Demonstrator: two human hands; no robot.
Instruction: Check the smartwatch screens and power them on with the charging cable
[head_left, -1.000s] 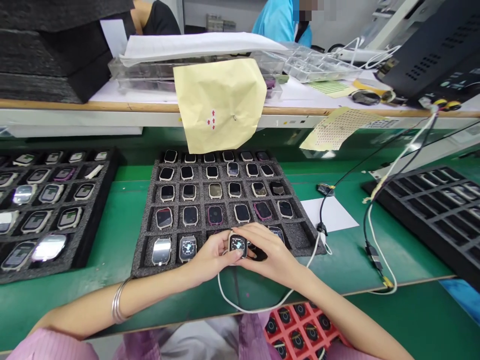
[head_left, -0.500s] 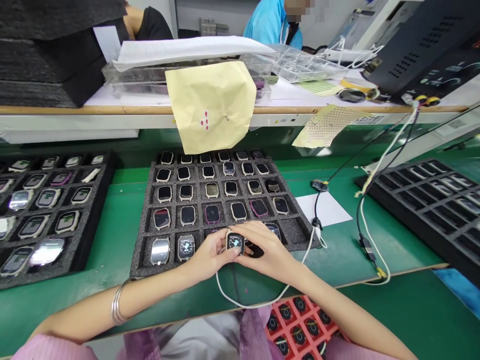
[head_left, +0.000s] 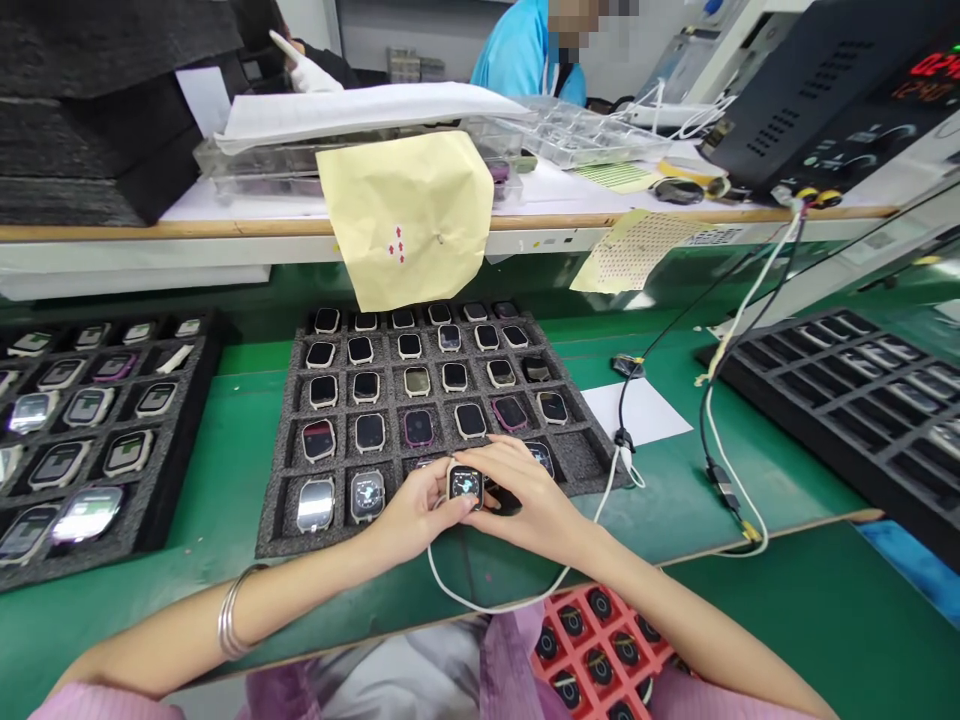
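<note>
A smartwatch (head_left: 465, 484) with a lit dial is held between my two hands, over the near edge of a grey foam tray (head_left: 281, 470). My left hand (head_left: 416, 510) grips its left side, the thumb lying low across the screen. From the right, my right hand (head_left: 525, 500) closes on it, fingers along the top and thumb at the lower right edge. A white cable (head_left: 495, 608) loops from beneath the watch toward the right; its end at the watch is hidden by my hands. Watch heads in the tray's cells include one with a lit dial (head_left: 368, 496).
Another foam tray (head_left: 180, 440) of watches lies left, a dark tray (head_left: 757, 390) right. A red tray (head_left: 592, 640) of round black pieces sits below the bench edge. Cables hang from a power supply (head_left: 810, 110) on the shelf. Co-workers sit behind, one in a blue top (head_left: 517, 50).
The view has shifted slightly. Both hands keep the same hold on the watch. A white-gloved hand now shows at the back left, and red digits are visible on the power supply.
</note>
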